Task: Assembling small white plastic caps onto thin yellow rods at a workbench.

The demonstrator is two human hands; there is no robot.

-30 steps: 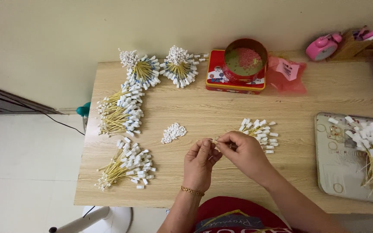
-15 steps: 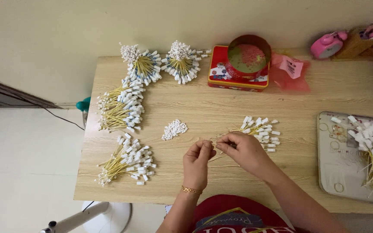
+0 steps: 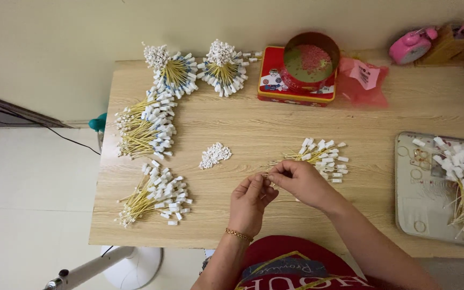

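From the head camera: my left hand [image 3: 249, 201] and right hand [image 3: 299, 182] pinch closed on one thin yellow string with a white tag [image 3: 268, 174] (hard to see). Four finished bundles of tagged strings [image 3: 149, 126] lie left; the loose pile of tagged strings [image 3: 323, 156] waits just beyond my right hand.

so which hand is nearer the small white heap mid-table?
Left. The left hand sits just below and right of the small white heap; the right hand is farther right, beside the loose tagged sticks.
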